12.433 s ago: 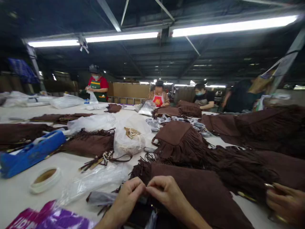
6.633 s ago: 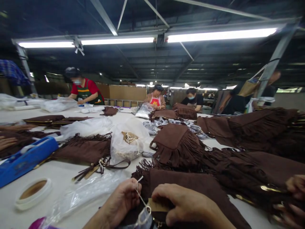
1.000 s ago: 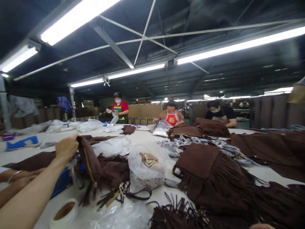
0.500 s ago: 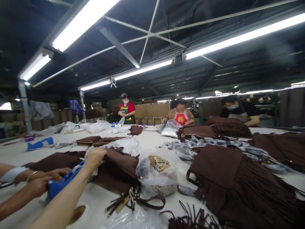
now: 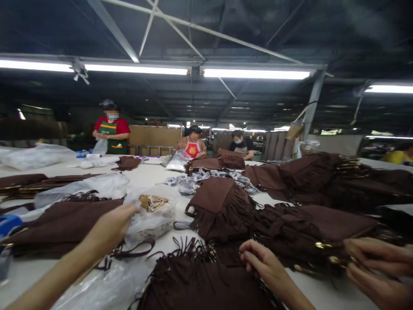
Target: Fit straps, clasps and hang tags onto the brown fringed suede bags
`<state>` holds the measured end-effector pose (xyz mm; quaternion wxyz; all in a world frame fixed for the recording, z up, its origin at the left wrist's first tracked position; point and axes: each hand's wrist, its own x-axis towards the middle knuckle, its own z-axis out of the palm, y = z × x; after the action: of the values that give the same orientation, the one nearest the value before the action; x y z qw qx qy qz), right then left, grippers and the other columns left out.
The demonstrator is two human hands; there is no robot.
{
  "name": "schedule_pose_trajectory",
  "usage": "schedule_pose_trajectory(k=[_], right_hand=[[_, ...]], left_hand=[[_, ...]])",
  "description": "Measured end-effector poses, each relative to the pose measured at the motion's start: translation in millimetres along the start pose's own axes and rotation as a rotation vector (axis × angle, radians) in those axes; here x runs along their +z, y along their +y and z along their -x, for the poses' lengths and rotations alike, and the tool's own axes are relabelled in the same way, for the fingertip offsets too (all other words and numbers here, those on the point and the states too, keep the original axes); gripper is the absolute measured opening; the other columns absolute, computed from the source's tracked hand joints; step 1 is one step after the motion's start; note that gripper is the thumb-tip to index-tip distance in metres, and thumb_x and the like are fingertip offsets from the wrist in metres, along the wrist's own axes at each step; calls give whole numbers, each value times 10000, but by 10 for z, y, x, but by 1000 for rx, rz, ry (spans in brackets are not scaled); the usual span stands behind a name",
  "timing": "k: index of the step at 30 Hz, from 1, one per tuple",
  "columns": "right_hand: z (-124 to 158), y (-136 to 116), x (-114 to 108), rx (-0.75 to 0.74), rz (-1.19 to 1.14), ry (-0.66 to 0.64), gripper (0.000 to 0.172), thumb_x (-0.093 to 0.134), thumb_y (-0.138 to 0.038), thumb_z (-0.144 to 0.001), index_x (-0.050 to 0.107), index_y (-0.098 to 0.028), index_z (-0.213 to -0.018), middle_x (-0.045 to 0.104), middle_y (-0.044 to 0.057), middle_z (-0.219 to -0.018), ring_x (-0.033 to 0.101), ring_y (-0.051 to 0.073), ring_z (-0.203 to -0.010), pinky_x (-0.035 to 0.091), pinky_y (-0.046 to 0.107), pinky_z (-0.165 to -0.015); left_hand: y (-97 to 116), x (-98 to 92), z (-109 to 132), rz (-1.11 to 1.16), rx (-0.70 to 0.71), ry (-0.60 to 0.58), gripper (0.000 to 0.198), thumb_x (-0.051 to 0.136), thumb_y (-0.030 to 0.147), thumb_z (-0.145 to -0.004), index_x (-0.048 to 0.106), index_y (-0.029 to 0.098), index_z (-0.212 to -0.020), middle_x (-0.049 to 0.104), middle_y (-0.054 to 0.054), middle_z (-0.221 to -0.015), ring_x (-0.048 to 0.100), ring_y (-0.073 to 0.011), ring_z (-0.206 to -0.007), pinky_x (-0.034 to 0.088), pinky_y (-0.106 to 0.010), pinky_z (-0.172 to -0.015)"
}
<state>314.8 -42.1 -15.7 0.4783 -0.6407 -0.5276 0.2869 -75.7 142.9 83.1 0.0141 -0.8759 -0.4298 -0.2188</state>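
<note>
My left hand [image 5: 121, 220] is closed in front of a clear plastic bag [image 5: 150, 224], close to the brown tags and pale strings [image 5: 155, 203] at its mouth. What its fingers hold, if anything, is hidden. My right hand [image 5: 263, 260] hovers over the near edge of a dark brown fringed handbag [image 5: 206, 280], fingers loosely bent and the thumb a little apart, with nothing visible between them. Left of my left hand lies another brown bag [image 5: 71, 219], with a strap loop [image 5: 142, 249] beside the plastic bag.
At the right edge, another person's hands [image 5: 377, 267] handle gold hardware on a brown bag [image 5: 322, 224]. More fringed bags [image 5: 222, 202] and grey wrapped straps [image 5: 206, 175] cover the white table [image 5: 151, 172]. A blue tool [image 5: 9, 224] sits far left. Several people stand or sit beyond.
The view has swung right. My right hand and the other person's hands at the right have come into view. The hands on the blue tool at the left have gone out of view.
</note>
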Motion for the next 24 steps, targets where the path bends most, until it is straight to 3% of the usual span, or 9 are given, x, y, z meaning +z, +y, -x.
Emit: schedule_pose_trajectory(k=[4, 6, 8, 12, 17, 21, 24], right_hand=[[134, -32, -1, -54, 111, -13, 221, 461, -398, -821, 571, -207, -838, 638, 5, -746, 603, 162, -624, 425, 260, -569], [193, -27, 7, -91, 190, -33, 197, 433, -355, -838, 567, -213, -816, 628, 2, -726, 608, 171, -655, 448, 275, -628], [227, -20, 22, -126, 287, -54, 176, 421, -311, -844, 562, -219, -791, 624, 4, -714, 608, 184, -691, 449, 283, -656], [241, -37, 17, -212, 465, -21, 155, 431, -246, -852, 573, -222, -795, 653, 29, -816, 616, 205, -803, 439, 301, -730], [343, -261, -41, -244, 506, -10, 167, 440, -227, -878, 596, -214, -820, 658, 32, -835, 614, 204, -816, 434, 299, -743], [594, -523, -30, -270, 477, -118, 150, 479, -203, -891, 612, -222, -824, 666, -1, -821, 611, 176, -791, 422, 266, -720], [865, -576, -64, -221, 539, -130, 156, 477, -204, -914, 606, -224, -829, 660, -5, -805, 606, 171, -773, 415, 267, -706]], left_hand=[[1074, 497, 271, 153, 169, -336, 381, 438, 201, -867, 647, 186, -1185, 640, -94, -1285, 580, -238, -1188, 432, -380, -1050], [1444, 707, 418, 161, 170, -474, 483, 495, 244, -861, 561, 150, -1331, 520, -137, -1432, 464, -290, -1328, 344, -469, -1129], [1645, 857, 523, 103, 128, -519, 580, 505, 257, -862, 463, 100, -1419, 405, -176, -1505, 340, -339, -1407, 235, -558, -1166], [1674, 1009, 593, 74, 88, -426, 565, 478, 269, -891, 448, 109, -1432, 416, -170, -1500, 353, -333, -1401, 200, -572, -1177], [1560, 1023, 591, 120, 104, -371, 512, 478, 240, -906, 475, 146, -1409, 470, -136, -1473, 388, -277, -1386, 221, -541, -1180], [1512, 1066, 586, 107, 157, -396, 492, 448, 256, -934, 465, 144, -1413, 448, -134, -1490, 356, -267, -1406, 206, -526, -1185], [1473, 1159, 588, 79, 193, -347, 471, 450, 276, -939, 488, 168, -1396, 483, -129, -1465, 391, -274, -1384, 241, -526, -1169]])
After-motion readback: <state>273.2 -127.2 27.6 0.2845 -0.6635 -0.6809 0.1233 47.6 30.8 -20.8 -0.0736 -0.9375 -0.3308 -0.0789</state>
